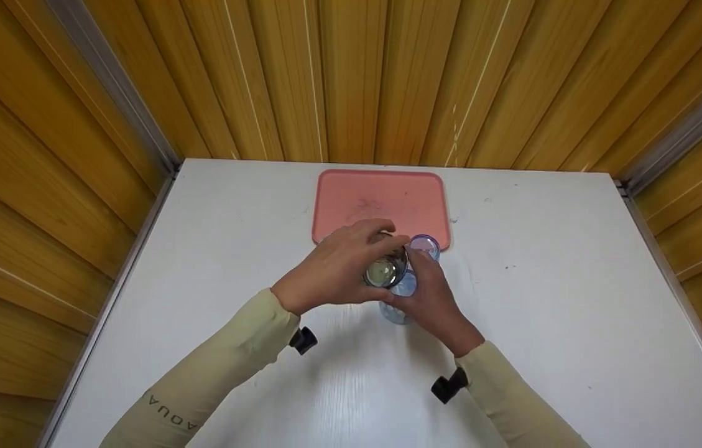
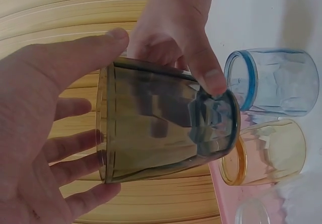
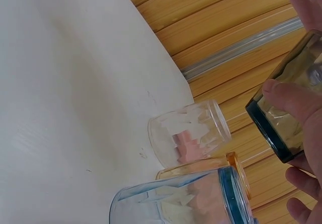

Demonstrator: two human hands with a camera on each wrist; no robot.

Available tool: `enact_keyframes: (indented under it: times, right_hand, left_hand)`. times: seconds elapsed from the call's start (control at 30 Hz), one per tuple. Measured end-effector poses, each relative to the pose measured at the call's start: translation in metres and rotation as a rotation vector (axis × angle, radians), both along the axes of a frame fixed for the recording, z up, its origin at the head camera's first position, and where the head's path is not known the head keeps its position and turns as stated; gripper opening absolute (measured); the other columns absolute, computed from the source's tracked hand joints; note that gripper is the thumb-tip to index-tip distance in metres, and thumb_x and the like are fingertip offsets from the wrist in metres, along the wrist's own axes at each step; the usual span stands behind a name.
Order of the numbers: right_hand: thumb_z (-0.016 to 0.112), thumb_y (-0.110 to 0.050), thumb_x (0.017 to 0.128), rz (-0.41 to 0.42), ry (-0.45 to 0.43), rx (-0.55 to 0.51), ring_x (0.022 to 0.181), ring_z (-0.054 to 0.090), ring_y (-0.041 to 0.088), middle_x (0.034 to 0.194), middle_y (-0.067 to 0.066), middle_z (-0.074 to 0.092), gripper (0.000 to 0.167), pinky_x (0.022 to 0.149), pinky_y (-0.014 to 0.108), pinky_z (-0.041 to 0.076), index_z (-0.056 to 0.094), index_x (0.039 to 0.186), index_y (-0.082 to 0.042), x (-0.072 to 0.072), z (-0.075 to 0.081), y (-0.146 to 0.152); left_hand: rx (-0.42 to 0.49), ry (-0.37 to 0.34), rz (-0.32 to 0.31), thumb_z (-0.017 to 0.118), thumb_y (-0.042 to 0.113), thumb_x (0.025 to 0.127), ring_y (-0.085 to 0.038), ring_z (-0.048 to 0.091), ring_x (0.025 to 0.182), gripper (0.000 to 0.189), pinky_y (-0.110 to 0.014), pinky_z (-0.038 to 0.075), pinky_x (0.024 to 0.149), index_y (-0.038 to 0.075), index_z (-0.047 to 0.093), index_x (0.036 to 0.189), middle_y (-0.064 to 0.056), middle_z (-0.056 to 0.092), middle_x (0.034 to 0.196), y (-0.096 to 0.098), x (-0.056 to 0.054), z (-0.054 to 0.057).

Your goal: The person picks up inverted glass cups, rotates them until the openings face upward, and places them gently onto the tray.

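Observation:
Both hands hold a smoky brown glass tumbler [image 1: 382, 272] above the table, its thick base toward the tabletop. The left hand [image 1: 341, 264] has its thumb and fingers spread around the wide rim. Near the base, the right hand [image 1: 431, 298] grips the tumbler, its thumb against the wall in both wrist views. Below stand a blue tumbler [image 2: 287, 83], a yellow tumbler [image 2: 276, 151] and a clear tumbler [image 3: 186, 131], each upside down with its base up. The hands partly cover this group in the head view.
A pink tray [image 1: 382, 193] lies at the back of the white table [image 1: 251, 230], just beyond the tumblers. Wood-look panels [image 1: 351, 81] rise behind the table and along both sides.

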State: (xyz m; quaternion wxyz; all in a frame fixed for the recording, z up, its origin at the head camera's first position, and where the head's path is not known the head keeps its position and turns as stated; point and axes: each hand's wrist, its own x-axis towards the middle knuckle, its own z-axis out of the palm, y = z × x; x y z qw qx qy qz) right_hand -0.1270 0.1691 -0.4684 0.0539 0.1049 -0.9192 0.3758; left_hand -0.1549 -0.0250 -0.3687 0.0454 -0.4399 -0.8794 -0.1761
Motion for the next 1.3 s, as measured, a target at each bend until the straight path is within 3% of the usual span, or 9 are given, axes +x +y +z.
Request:
enact_keyframes:
  times: [0.2, 0.53, 0.93, 1.3]
  right_hand:
    - [0.082, -0.034, 0.075, -0.007, 0.018, 0.005, 0.132, 0.043, 0.017, 0.142, -0.004, 0.047, 0.085, 0.111, 0.044, 0.04, 0.035, 0.145, -0.03, 0.0, 0.0, 0.0]
    - [0.084, -0.033, 0.073, 0.004, 0.054, 0.019, 0.128, 0.046, 0.017, 0.138, -0.005, 0.05, 0.085, 0.109, 0.044, 0.043, 0.037, 0.143, -0.032, -0.002, -0.001, -0.001]
    - [0.084, -0.034, 0.074, 0.013, 0.054, -0.017, 0.128, 0.046, 0.015, 0.138, -0.011, 0.051, 0.081, 0.108, 0.046, 0.043, 0.039, 0.141, -0.039, -0.003, -0.004, 0.001]
    - [0.083, -0.038, 0.074, -0.01, 0.051, -0.007, 0.13, 0.045, 0.018, 0.139, -0.008, 0.051, 0.082, 0.11, 0.049, 0.04, 0.039, 0.143, -0.036, 0.0, -0.005, 0.003]
  left_hand:
    - [-0.03, -0.015, -0.005, 0.082, 0.048, 0.071, -0.02, 0.047, 0.13, 0.076, -0.044, 0.04, 0.111, 0.03, 0.052, 0.138, -0.003, 0.049, 0.14, 0.002, -0.001, 0.007]
    - [-0.073, -0.011, -0.039, 0.087, 0.042, 0.066, -0.02, 0.047, 0.127, 0.07, -0.044, 0.043, 0.108, 0.029, 0.06, 0.129, -0.003, 0.052, 0.135, 0.0, -0.003, 0.016]
    - [-0.127, -0.022, -0.066, 0.088, 0.039, 0.067, -0.019, 0.05, 0.121, 0.071, -0.041, 0.049, 0.101, 0.031, 0.059, 0.131, -0.003, 0.054, 0.131, 0.002, -0.006, 0.016]
    - [-0.104, -0.012, -0.087, 0.087, 0.038, 0.069, -0.019, 0.052, 0.117, 0.067, -0.038, 0.053, 0.096, 0.028, 0.059, 0.129, -0.003, 0.055, 0.127, 0.003, -0.008, 0.014]
